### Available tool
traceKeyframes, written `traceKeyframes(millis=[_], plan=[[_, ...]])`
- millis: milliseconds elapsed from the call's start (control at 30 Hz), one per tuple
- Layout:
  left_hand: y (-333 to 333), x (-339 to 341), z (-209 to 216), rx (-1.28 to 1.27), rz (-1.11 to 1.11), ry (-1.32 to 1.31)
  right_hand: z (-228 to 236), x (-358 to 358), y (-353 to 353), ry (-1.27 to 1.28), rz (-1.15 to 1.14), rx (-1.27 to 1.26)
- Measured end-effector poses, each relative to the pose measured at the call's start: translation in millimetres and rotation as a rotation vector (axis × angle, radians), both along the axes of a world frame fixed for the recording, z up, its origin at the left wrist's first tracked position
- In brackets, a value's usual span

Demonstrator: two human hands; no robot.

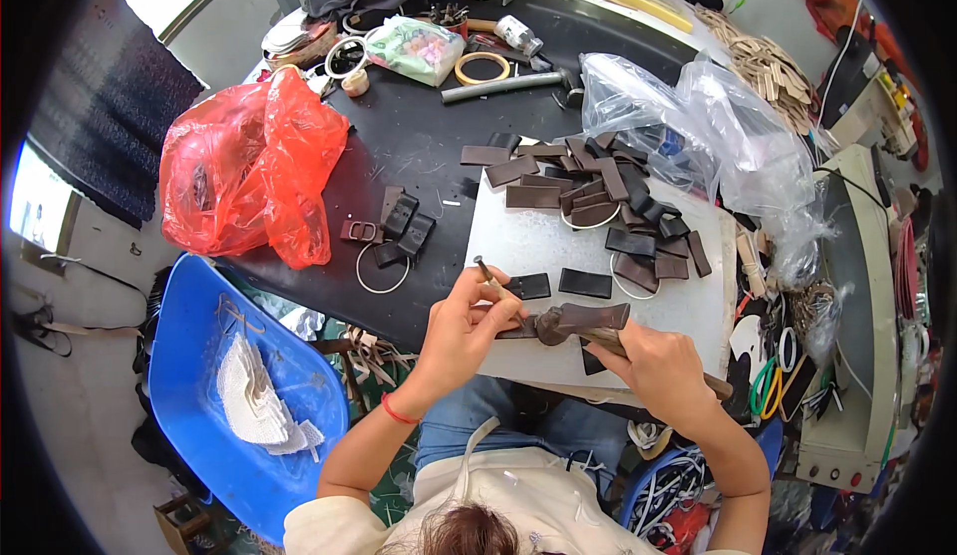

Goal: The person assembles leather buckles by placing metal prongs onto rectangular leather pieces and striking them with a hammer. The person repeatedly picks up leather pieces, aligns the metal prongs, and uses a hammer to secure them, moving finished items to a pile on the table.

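Note:
My left hand [461, 321] is closed around a punch-like tool [485, 271], its metal end sticking up above the fingers. The tool's lower end is hidden by the fingers. In my right hand [663, 370] is a hammer [595, 318] with a dark head and a wooden handle; its head lies just right of my left fingertips, over the pale work board [698, 334]. A dark brown strip [513, 333] shows partly under the left fingers. Two black rectangular pieces, one left [530, 286] and one right [585, 283], lie just beyond the hands.
Brown and black leather-like pieces [533, 197] are heaped on the board's far side. A red plastic bag [239, 171] stands left, clear bags [718, 121] far right. Near a small group of black pieces [401, 216] lies a ring [383, 290]. A blue tub [184, 395] is at lower left.

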State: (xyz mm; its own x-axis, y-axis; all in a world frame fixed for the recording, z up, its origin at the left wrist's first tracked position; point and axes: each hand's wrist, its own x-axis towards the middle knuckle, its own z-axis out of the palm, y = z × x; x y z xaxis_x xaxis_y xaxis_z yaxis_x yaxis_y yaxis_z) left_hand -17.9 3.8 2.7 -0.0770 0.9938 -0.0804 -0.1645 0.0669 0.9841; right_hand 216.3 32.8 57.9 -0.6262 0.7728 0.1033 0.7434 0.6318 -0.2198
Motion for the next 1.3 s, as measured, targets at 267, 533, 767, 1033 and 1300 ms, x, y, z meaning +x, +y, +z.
traceKeyframes(millis=[267,533,767,1033,1300], plan=[[-4,-7,-3,0.125,-0.138,0.243,1,-2,0,0.008,-0.014,-0.014],[-16,5,-2,0.395,-0.078,0.724,14,4,8,0.238,-0.107,-0.069],[-18,7,5,0.462,-0.179,0.895,38,1,13,0.564,0.087,-0.020],[-11,12,-2,0.274,0.041,0.642,27,33,-14,0.287,-0.250,0.167],[22,44,18,0.673,-0.453,0.743,19,87,-45,0.368,-0.569,-0.214]])
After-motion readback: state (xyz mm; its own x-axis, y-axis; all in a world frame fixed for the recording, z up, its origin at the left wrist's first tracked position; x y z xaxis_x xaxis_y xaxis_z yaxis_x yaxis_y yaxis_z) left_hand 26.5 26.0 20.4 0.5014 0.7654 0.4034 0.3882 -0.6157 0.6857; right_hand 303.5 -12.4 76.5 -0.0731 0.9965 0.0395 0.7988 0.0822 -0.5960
